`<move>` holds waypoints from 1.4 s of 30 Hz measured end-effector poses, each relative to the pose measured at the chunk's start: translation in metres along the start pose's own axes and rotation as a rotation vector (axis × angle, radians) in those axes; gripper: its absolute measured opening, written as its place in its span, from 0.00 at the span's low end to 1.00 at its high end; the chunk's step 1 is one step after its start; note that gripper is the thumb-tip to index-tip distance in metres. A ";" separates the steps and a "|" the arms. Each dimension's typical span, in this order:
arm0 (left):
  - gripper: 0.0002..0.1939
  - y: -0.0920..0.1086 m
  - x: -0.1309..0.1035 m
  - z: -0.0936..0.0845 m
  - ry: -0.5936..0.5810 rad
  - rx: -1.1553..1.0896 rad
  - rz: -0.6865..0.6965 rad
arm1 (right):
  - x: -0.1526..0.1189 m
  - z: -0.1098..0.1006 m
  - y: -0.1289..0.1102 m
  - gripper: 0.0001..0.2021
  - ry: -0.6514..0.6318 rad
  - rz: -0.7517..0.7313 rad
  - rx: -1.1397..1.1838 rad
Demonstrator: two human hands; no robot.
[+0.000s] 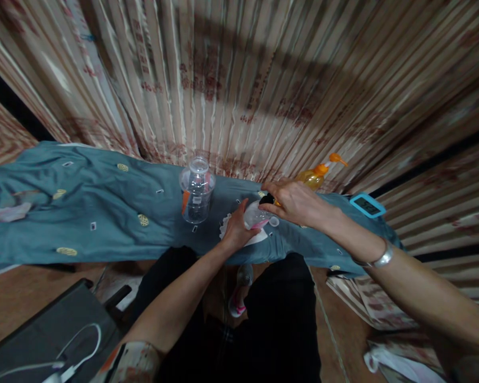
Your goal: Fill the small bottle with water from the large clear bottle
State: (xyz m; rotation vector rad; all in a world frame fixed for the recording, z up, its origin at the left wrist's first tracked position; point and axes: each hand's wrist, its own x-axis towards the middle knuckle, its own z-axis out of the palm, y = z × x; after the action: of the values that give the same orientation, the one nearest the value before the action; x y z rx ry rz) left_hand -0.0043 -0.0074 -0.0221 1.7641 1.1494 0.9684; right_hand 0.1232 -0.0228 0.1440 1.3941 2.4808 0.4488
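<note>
My left hand is closed around a small clear bottle with some pink on its side. The bottle is tilted over a white sheet with a scalloped edge. My right hand grips a small black object at the bottle's upper right end; its exact kind is unclear. Beside the bottle lies a small clear-white round cap. Behind my right hand stands an amber bottle with an orange pump, partly covered by the hand. To the left is a large clear plastic jar, without a lid.
A teal patterned cloth covers the narrow table. At the right end sits a blue-framed digital timer. A pleated curtain hangs right behind the table. A dark box-like surface with a white cable is at lower left.
</note>
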 end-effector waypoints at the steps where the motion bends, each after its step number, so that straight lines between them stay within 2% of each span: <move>1: 0.48 0.000 0.000 0.000 -0.001 0.001 0.001 | 0.000 0.000 0.000 0.14 -0.006 -0.015 0.007; 3: 0.48 0.001 -0.001 0.000 -0.005 0.004 -0.005 | 0.001 0.001 -0.001 0.12 -0.015 -0.013 0.008; 8: 0.48 0.002 -0.002 -0.001 0.001 -0.001 -0.010 | 0.004 0.001 -0.005 0.16 -0.014 0.072 -0.014; 13: 0.49 -0.002 0.000 0.002 0.014 0.004 0.011 | 0.002 0.000 -0.003 0.14 -0.039 0.035 0.015; 19: 0.49 -0.001 0.000 0.002 0.015 0.001 0.001 | 0.002 0.003 -0.003 0.17 -0.029 0.094 -0.001; 23: 0.49 -0.001 0.000 0.001 0.013 0.000 0.005 | 0.000 0.001 -0.002 0.14 -0.021 0.048 0.039; 26: 0.48 -0.002 0.000 0.002 0.021 -0.001 0.005 | -0.001 0.002 -0.002 0.13 -0.026 0.067 0.054; 31: 0.48 -0.004 0.001 0.003 0.030 -0.017 0.013 | 0.001 0.008 -0.005 0.16 0.011 0.137 0.095; 35: 0.49 -0.003 0.000 0.003 0.031 -0.011 0.005 | -0.003 0.012 -0.001 0.17 0.066 0.202 0.220; 39: 0.47 -0.001 -0.002 0.000 0.027 -0.021 0.007 | -0.016 0.029 0.010 0.13 0.162 0.383 0.420; 42: 0.47 0.001 -0.003 -0.001 0.038 -0.023 0.016 | -0.030 0.062 0.009 0.09 0.155 0.495 0.568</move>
State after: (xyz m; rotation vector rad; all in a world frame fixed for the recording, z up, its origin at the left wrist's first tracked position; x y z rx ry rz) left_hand -0.0057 -0.0103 -0.0219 1.7459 1.1457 1.0250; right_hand 0.1679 -0.0354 0.0932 2.2911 2.4708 -0.0877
